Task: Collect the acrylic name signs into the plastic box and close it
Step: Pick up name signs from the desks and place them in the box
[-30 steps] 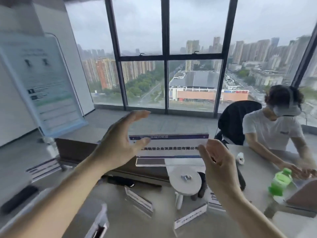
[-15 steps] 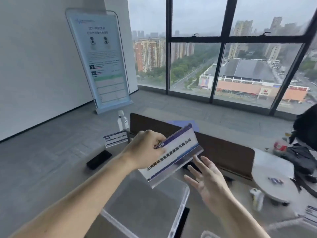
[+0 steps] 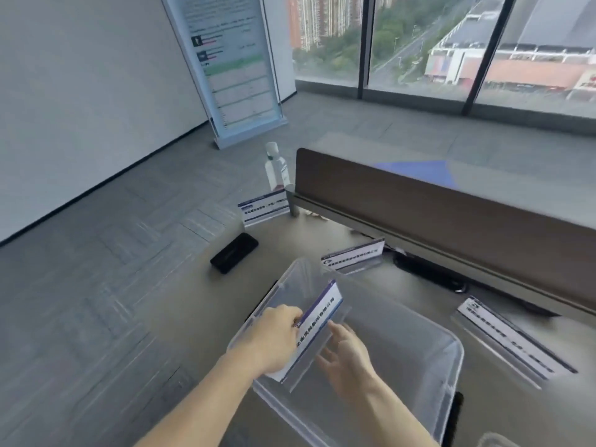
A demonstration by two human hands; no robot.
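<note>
My left hand (image 3: 274, 340) grips an acrylic name sign (image 3: 317, 327) by its near end, holding it tilted inside the open clear plastic box (image 3: 448, 375) on the counter (image 3: 371, 285). My right hand (image 3: 346, 356) is open, fingers spread against the sign's clear base. Three more name signs stand on the counter: one behind the box (image 3: 353, 254), one to its right (image 3: 506, 337), one by a water bottle (image 3: 275, 167). A black phone (image 3: 234, 252) lies near the counter's left edge.

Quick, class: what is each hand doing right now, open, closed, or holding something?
Left hand: closed on the sign, over the box.
Right hand: open, fingers spread under the sign's edge.
</note>
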